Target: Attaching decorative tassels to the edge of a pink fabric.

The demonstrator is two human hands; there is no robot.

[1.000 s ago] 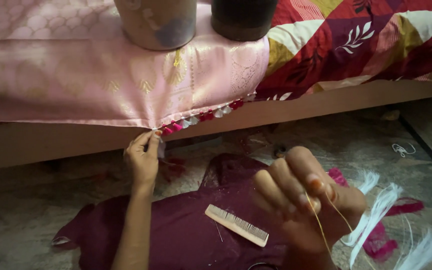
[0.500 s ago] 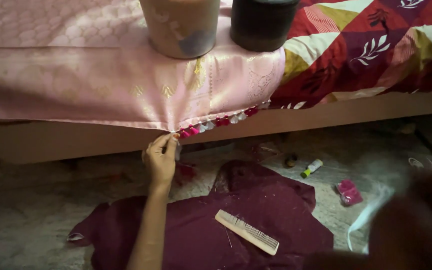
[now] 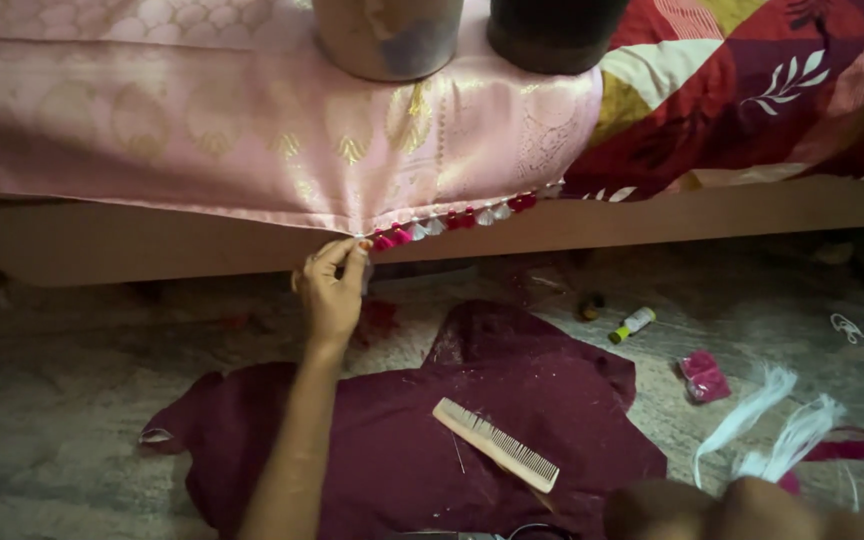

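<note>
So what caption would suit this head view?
Left hand pinches the tasselled edge of pink cloth; comb on maroon fabric.

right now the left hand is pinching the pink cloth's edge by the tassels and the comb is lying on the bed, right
Not quite. The head view shows the comb lying on the maroon cloth spread on the floor, not on the bed. The rest holds: the left hand pinches the edge of the pink cloth beside the row of tassels.

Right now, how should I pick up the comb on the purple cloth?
Pinch the comb across its plain solid spine, coming from above. It lies flat on the maroon cloth, slanted, teeth along one long edge, with nothing on top of it.
</note>
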